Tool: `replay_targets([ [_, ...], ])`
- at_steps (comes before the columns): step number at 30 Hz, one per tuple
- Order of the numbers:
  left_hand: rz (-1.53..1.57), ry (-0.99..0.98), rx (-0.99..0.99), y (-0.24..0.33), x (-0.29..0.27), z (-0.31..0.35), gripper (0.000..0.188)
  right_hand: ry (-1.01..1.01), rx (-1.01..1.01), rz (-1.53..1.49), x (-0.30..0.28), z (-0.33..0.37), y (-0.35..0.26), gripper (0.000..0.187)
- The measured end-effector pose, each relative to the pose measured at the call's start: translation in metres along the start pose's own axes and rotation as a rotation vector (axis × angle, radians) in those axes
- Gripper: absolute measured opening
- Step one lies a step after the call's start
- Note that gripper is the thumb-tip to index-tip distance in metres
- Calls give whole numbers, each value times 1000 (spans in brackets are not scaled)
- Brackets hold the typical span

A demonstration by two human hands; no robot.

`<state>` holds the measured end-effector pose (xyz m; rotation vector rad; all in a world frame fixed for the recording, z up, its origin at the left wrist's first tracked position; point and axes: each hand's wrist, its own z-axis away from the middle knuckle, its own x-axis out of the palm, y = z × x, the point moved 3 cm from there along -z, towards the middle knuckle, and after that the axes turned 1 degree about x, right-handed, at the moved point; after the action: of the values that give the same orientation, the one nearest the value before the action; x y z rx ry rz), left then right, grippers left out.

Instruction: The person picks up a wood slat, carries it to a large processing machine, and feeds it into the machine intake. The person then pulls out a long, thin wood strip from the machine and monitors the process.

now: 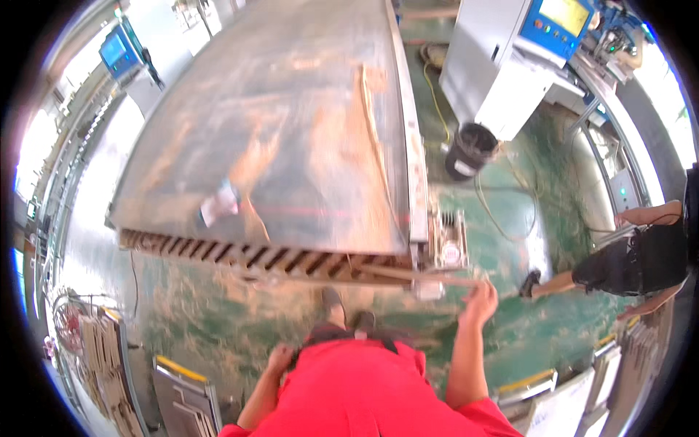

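Out to the right of my body, my right hand (479,304) is closed on the end of a thin wooden strip (448,278). From the hand the strip runs left to the near right corner of a large machine table (291,156), overlapping its slatted front edge (247,255). My left hand (280,359) hangs low beside my hip, apart from the table; its fingers are too blurred to read. On the dusty tabletop lie a long narrow wooden strip (375,142) near the right edge and a small pinkish-white packet (220,205) near the front left.
Another person (630,262) in dark shorts stands at the right. A black bucket (472,151) and a white cabinet with a blue control panel (557,25) are right of the table. Racks of boards (186,397) stand behind me on the left, and stacked panels (564,404) on the right.
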<state>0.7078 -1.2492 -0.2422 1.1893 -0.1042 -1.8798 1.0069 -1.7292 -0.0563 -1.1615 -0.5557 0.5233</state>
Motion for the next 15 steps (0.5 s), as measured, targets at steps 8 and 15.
replay_targets([
  [8,-16,-193,-142,10,-3,-5,31,59,-275,-81,-74,-28,-80,17],
  [15,82,-158,-101,37,-5,-34,32,-339,19,117,-10,41,35,8],
])
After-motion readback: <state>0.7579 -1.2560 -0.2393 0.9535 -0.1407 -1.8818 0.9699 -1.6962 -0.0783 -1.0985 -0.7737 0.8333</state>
